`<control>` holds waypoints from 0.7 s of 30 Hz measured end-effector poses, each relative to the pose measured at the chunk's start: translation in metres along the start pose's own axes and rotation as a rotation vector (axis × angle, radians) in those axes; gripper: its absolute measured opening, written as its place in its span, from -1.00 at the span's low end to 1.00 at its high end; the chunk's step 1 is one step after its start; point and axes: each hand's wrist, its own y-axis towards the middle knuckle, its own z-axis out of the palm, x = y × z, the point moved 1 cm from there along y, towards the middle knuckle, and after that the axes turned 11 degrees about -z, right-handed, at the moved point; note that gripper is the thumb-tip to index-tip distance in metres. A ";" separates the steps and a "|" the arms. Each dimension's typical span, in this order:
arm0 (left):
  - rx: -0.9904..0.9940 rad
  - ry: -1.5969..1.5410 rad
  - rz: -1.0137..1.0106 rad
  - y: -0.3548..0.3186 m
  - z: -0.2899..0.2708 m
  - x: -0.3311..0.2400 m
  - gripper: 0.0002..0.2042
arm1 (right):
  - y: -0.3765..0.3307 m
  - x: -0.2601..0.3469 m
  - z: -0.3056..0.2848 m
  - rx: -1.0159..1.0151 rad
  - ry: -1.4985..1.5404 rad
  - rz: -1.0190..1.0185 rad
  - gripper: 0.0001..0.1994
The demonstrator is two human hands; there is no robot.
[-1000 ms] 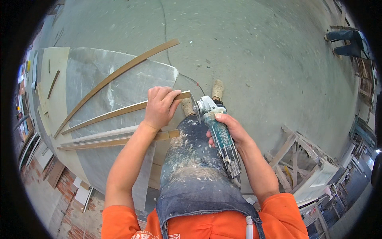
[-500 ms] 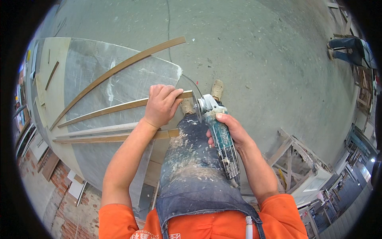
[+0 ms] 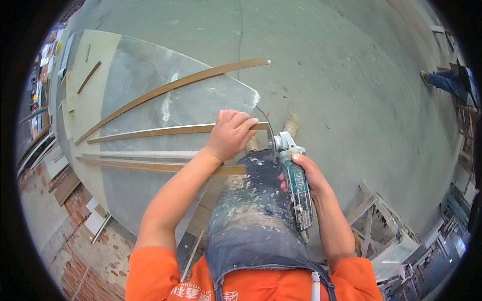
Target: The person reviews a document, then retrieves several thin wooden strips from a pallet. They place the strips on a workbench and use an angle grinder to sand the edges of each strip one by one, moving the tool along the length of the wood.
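My right hand (image 3: 307,173) is closed round the teal body of an angle grinder (image 3: 296,185). Its thin disc (image 3: 271,138) stands at the right end of a brown strip with a white edge (image 3: 165,131). My left hand (image 3: 232,131) grips that strip near this end, with the fingers wrapped over it. Whether the disc touches the strip's end I cannot tell. Farther off lies a longer brown strip (image 3: 175,87), and nearer to me are a pale strip (image 3: 145,155) and another brown strip (image 3: 150,165), partly hidden under my left forearm.
The strips rest on a grey sheet-topped table (image 3: 145,65) at left. A dark cord (image 3: 240,35) runs across the floor. A wooden frame stand (image 3: 376,215) is at lower right. Another person's legs (image 3: 447,80) show at the far right.
The view has shifted, so table and strips appear farther right. Both hands keep their grips, and the grinder's disc remains at the strip's end.
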 end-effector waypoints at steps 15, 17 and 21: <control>0.013 0.444 -0.344 -0.150 -0.143 0.143 -0.74 | -0.072 -0.063 -0.120 -0.180 0.266 -0.142 -0.33; 0.104 0.496 -0.349 -0.155 -0.150 0.168 -0.76 | -0.084 -0.067 -0.117 -0.213 0.282 -0.203 -0.32; 0.167 0.558 -0.254 -0.155 -0.144 0.176 -0.81 | -0.110 -0.076 -0.097 -0.269 0.340 -0.250 -0.32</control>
